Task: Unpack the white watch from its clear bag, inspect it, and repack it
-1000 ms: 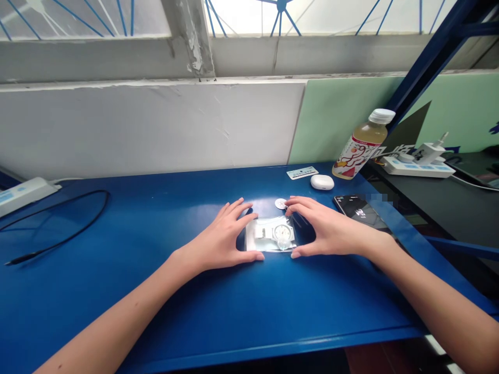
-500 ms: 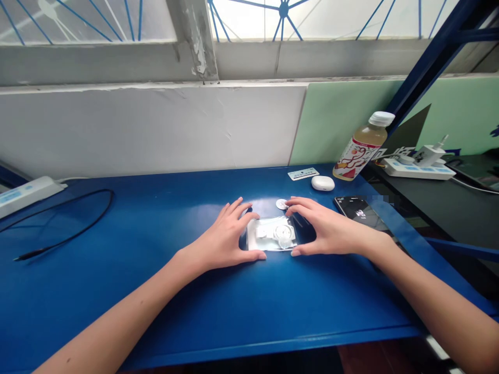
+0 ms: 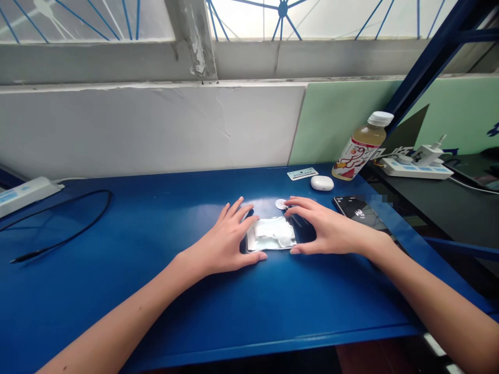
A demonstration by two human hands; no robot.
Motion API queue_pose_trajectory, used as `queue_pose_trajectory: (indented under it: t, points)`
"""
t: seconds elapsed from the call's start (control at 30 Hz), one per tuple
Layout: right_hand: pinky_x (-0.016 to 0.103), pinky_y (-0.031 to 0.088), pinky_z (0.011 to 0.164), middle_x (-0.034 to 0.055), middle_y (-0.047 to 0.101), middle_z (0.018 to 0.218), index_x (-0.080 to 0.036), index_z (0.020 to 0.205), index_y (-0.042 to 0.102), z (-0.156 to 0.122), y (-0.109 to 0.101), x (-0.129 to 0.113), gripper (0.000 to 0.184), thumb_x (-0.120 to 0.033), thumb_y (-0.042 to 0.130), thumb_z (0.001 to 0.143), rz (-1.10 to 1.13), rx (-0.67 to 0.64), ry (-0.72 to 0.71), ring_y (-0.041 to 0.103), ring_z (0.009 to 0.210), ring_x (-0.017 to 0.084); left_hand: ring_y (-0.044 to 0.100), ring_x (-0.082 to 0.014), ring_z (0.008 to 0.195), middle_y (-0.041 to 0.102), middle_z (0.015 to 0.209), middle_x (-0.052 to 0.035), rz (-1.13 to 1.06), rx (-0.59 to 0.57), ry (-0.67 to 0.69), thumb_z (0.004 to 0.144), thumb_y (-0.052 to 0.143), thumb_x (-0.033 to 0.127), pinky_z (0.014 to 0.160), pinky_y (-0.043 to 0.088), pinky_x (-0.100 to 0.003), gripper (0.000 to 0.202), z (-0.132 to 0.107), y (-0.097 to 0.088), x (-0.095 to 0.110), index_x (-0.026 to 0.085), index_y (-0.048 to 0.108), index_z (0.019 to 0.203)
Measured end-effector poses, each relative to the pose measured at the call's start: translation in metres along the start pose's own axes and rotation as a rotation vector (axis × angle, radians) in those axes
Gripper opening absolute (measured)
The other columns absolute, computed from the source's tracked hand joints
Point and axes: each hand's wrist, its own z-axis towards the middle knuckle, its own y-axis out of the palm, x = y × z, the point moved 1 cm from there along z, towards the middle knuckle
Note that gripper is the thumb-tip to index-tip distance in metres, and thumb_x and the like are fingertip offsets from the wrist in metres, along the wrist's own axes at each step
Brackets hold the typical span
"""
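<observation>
A flat clear plastic packet (image 3: 273, 234) with white contents lies on the blue table (image 3: 234, 306). Glare washes out the details inside it. Around its left end is my left hand (image 3: 232, 234), fingers spread and the thumb along the near edge. My right hand (image 3: 323, 226) curves around the right end, thumb by the near right corner and fingertips by the far one. Both hands have a wide gap between thumb and fingers; whether they press on the packet is hard to tell. Just beyond, by my right fingertips, lies a small round white disc (image 3: 280, 204), partly covered.
A phone (image 3: 358, 212) lies beside my right wrist. Farther back are a white earbud case (image 3: 322, 183), a small printed card (image 3: 303, 174) and a drink bottle (image 3: 360, 148). On the left, a black cable (image 3: 62, 241) curves near a white power strip (image 3: 29, 195).
The round shape seen through the packet is now lost in brighter white glare. Both hands keep nearly the same place, and the view has shifted slightly.
</observation>
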Motion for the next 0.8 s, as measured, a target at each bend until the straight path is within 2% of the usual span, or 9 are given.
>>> queue_pose_trajectory:
  t: [0.2,0.33,0.53,0.67,0.73,0.8]
  points:
    - [0.051,0.041,0.110,0.0157,0.045,0.151,-0.021,0.134,0.055,0.000,-0.001,-0.001,0.071,-0.060,0.071,0.077,-0.063,0.029,-0.063,0.036,0.142,0.036,0.016,-0.0373,0.150,0.044,0.151,-0.0170,-0.012,-0.013,0.037,0.092,0.058,0.051,0.120,0.018,-0.059,0.057,0.001,0.001,0.003,0.015,0.052,0.135]
    - [0.049,0.042,0.109,0.0147,0.049,0.148,-0.022,0.138,0.055,0.000,-0.003,-0.005,0.071,-0.057,0.071,0.078,-0.094,0.028,-0.129,0.043,0.138,0.035,0.017,-0.0357,0.150,0.043,0.152,-0.0168,0.002,-0.049,0.026,0.097,0.050,0.049,0.120,0.020,-0.058,0.052,0.002,0.000,0.003,0.014,0.051,0.136]
    - [0.047,0.051,0.097,0.0126,0.066,0.128,-0.021,0.125,0.066,0.002,-0.002,-0.009,0.040,-0.036,0.068,0.088,-0.207,0.094,-0.266,0.061,0.118,0.031,0.018,-0.0351,0.150,0.041,0.154,-0.0162,0.024,-0.044,0.039,0.101,0.042,0.051,0.119,0.022,-0.059,0.053,0.003,0.003,-0.002,0.015,0.049,0.138]
    - [0.043,0.054,0.085,0.0115,0.073,0.113,-0.018,0.116,0.070,0.005,0.002,-0.007,0.025,-0.024,0.058,0.095,-0.252,0.245,-0.397,0.069,0.099,0.027,0.024,-0.0347,0.148,0.046,0.150,-0.0161,0.002,0.015,0.045,0.103,0.038,0.047,0.118,0.024,-0.060,0.046,0.004,0.004,-0.005,0.015,0.052,0.134]
    - [0.040,0.055,0.081,0.0112,0.075,0.108,-0.016,0.113,0.071,0.005,0.003,-0.008,0.023,-0.017,0.055,0.096,-0.234,0.381,-0.442,0.070,0.095,0.025,0.033,-0.0340,0.145,0.050,0.146,-0.0159,-0.041,0.094,0.053,0.104,0.038,0.045,0.115,0.030,-0.059,0.044,0.004,0.002,-0.005,0.017,0.050,0.135]
    - [0.037,0.056,0.079,0.0100,0.076,0.104,-0.017,0.110,0.072,0.004,0.002,-0.011,0.022,-0.013,0.057,0.094,-0.139,0.524,-0.437,0.071,0.092,0.023,0.046,-0.0316,0.136,0.055,0.140,-0.0149,-0.108,0.217,0.089,0.103,0.042,0.041,0.110,0.040,-0.054,0.040,0.004,-0.001,-0.004,0.018,0.048,0.136]
